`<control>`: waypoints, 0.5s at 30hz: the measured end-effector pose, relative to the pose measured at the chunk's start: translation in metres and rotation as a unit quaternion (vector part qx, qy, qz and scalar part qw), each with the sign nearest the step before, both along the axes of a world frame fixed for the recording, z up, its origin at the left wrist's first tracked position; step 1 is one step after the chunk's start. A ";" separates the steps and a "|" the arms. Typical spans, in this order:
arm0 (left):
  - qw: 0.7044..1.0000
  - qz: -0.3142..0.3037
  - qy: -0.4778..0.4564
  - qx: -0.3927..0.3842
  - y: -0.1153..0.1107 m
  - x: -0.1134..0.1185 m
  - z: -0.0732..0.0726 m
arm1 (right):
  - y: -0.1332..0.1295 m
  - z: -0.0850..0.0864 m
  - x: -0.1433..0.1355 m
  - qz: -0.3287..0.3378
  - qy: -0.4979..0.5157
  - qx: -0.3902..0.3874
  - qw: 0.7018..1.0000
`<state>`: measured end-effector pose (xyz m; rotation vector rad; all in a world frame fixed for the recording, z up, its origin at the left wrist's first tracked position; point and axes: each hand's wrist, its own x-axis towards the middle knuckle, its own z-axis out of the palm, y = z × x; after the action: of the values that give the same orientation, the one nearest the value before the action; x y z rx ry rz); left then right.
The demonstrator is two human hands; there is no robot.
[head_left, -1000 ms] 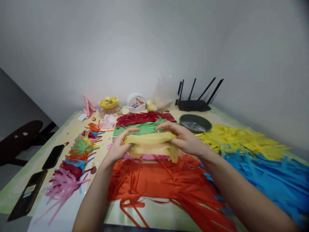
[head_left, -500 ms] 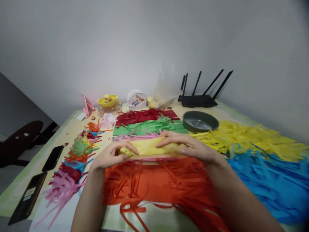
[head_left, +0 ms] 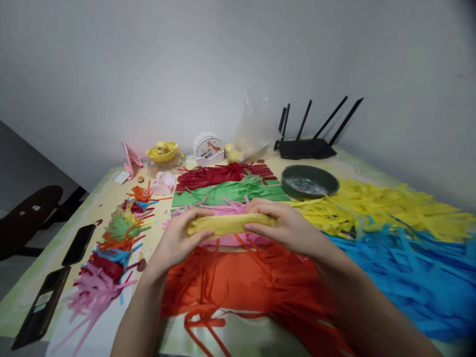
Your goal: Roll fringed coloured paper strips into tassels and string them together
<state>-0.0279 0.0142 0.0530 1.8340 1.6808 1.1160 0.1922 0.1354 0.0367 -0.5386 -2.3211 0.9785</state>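
Note:
A rolled piece of yellow tissue paper (head_left: 228,224) is stretched level between my two hands, in the middle of the head view. My left hand (head_left: 182,235) grips its left end, thumb below and fingers curled behind. At the other end my right hand (head_left: 278,223) pinches it the same way; the fingertips behind the roll are hidden. Beneath the hands lies fringed pink tissue paper (head_left: 241,241), partly covered. Nearer to me is orange tissue paper (head_left: 241,277), its sides cut into strips, with a few loose strips hanging at the front.
Fringed green (head_left: 219,194), dark red (head_left: 211,178), yellow (head_left: 401,210) and blue paper (head_left: 405,282) lies around. Finished-looking tassels (head_left: 107,265) line the left. Two phones (head_left: 79,244) rest near the left edge. A dark bowl (head_left: 309,181) and a black router (head_left: 307,148) stand behind.
The yellow paper has gone from a wider, looser band to a narrower, tighter roll. Both hands still hold its ends, with the thumbs now in front along its lower side.

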 end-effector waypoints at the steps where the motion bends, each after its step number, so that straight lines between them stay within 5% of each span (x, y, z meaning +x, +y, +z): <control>1: 1.000 0.004 -0.007 -0.011 0.000 0.000 0.000 | 0.000 0.000 -0.001 -0.003 0.004 -0.002 1.000; 6: 0.993 0.022 -0.099 -0.063 -0.002 0.000 0.001 | -0.006 0.002 -0.001 -0.027 -0.006 -0.064 0.998; 9: 0.973 0.000 -0.219 -0.077 -0.003 0.000 -0.001 | -0.011 0.003 0.000 -0.032 0.071 -0.113 0.991; 15: 0.935 -0.068 -0.344 -0.057 -0.004 -0.005 -0.008 | -0.011 -0.002 0.002 0.040 0.162 -0.180 0.969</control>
<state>-0.0327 0.0106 0.0452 1.2456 1.1573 1.3558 0.1943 0.1247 0.0346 -0.3895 -1.8961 1.4262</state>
